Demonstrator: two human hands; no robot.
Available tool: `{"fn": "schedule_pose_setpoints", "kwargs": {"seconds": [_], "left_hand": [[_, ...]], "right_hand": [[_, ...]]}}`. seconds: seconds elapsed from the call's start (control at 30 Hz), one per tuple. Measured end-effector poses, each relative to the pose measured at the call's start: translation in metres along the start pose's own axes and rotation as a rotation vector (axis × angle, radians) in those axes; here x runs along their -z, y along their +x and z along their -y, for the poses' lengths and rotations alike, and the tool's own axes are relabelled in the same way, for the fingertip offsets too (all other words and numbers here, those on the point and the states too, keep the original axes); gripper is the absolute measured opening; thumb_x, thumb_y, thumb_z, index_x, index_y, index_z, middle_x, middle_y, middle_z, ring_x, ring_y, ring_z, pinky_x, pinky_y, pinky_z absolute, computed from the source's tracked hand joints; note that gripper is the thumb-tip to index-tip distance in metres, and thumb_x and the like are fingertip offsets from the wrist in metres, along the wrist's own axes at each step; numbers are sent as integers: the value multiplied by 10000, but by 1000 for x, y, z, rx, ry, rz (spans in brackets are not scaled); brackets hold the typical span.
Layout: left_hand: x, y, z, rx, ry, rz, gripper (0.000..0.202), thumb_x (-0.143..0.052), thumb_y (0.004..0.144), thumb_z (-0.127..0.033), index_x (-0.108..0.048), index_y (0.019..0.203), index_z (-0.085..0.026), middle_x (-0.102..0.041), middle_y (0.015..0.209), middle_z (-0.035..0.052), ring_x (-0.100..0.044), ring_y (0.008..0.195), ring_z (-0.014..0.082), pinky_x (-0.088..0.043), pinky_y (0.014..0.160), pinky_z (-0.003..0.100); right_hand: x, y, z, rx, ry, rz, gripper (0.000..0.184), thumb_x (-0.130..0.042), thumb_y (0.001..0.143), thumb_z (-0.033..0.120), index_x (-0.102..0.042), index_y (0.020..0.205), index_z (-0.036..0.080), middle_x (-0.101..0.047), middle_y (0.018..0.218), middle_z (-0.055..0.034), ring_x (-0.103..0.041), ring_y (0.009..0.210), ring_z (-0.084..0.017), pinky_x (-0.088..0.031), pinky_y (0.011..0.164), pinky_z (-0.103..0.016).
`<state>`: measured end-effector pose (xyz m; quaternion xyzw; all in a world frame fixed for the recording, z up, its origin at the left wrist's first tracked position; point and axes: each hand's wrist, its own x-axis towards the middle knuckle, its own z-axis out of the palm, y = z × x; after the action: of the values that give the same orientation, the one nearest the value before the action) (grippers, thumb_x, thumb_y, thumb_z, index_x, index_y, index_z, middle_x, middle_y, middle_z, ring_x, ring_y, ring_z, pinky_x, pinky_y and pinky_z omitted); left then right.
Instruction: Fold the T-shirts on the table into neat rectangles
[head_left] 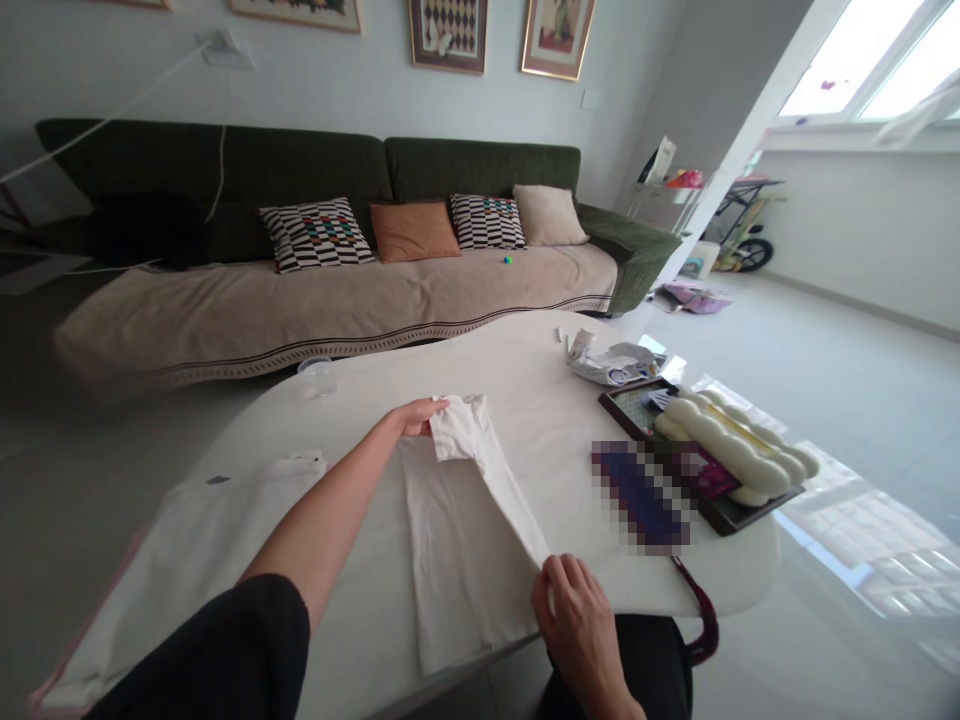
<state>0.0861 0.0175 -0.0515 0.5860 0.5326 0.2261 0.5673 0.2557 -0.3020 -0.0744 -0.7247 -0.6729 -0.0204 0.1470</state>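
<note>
A white shirt [457,540] lies on the white table [517,350], with one side folded over lengthwise. At its far end my left hand [421,415] pinches the cloth near what looks like a sleeve. My right hand [574,600] grips the near right edge of the shirt at the front of the table, its fingers curled over the cloth. Between the two hands the folded edge runs in a straight slanting line. Left of my left forearm lies another white cloth piece [202,540] with a pinkish edge, partly hidden by my arm.
To the right, a dark tray [724,520] holds a cream cushion-like tissue cover [735,445]. A crumpled white package [615,362] lies behind it, and a blurred dark item [645,495] in front. A clear cup [321,378] stands far left. The green sofa [480,165] is beyond.
</note>
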Motion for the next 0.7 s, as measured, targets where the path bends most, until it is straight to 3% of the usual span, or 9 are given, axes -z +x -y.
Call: {"fn": "schedule_pose_setpoints", "kwargs": {"seconds": [0.1, 0.2, 0.27, 0.37, 0.43, 0.53, 0.7], "left_hand": [[8, 1, 11, 117, 13, 50, 206, -550, 789, -303, -589, 796, -101, -680, 732, 81, -631, 689, 179, -504, 608, 280], [15, -3, 27, 172, 56, -11, 223, -603, 740, -332, -569, 848, -140, -664, 725, 37, -625, 666, 170, -493, 571, 258], [17, -5, 37, 177, 96, -72, 245, -625, 719, -292, -548, 906, -154, -649, 731, 15, -621, 670, 160, -479, 556, 231], [18, -6, 45, 153, 171, -167, 265, -598, 735, -218, -517, 978, -153, -632, 774, 15, -612, 698, 147, -455, 552, 201], [17, -5, 46, 128, 224, -219, 242, -563, 765, -210, -508, 994, -155, -624, 802, 20, -606, 722, 140, -443, 561, 189], [14, -7, 45, 122, 285, -227, 226, -520, 805, -258, -499, 1007, -158, -619, 752, 13, -603, 671, 134, -438, 546, 193], [16, -18, 43, 140, 367, -132, 365, -544, 781, -408, -481, 1036, -155, -608, 630, -15, -587, 541, 128, -448, 505, 214]], "right_hand": [[4, -2, 15, 121, 84, 86, 105, -447, 816, 163, -507, 735, 197, -534, 765, -33, -514, 746, -176, -417, 680, -314], [0, -4, 20, 215, 165, 164, 66, -487, 811, 204, -551, 794, 203, -577, 836, -38, -547, 790, -179, -452, 687, -311], [-7, -3, 16, 241, 185, 137, 167, -446, 833, 192, -569, 946, 204, -593, 993, -61, -551, 923, -187, -458, 769, -321], [-21, -1, 5, 294, 162, 75, 401, -381, 854, 178, -434, 1249, 221, -437, 1310, -73, -371, 1219, -218, -391, 927, -362], [-32, -1, -2, 323, 136, 98, 483, -363, 865, 213, -305, 1344, 244, -318, 1396, -47, -253, 1287, -226, -348, 975, -380], [-44, -4, -6, 304, 89, 179, 517, -329, 886, 280, -181, 1381, 279, -238, 1423, -7, -208, 1302, -224, -306, 1005, -412], [-50, -6, -7, 279, 48, 232, 533, -298, 895, 316, -84, 1384, 313, -174, 1427, 32, -176, 1309, -227, -306, 996, -455]]}}
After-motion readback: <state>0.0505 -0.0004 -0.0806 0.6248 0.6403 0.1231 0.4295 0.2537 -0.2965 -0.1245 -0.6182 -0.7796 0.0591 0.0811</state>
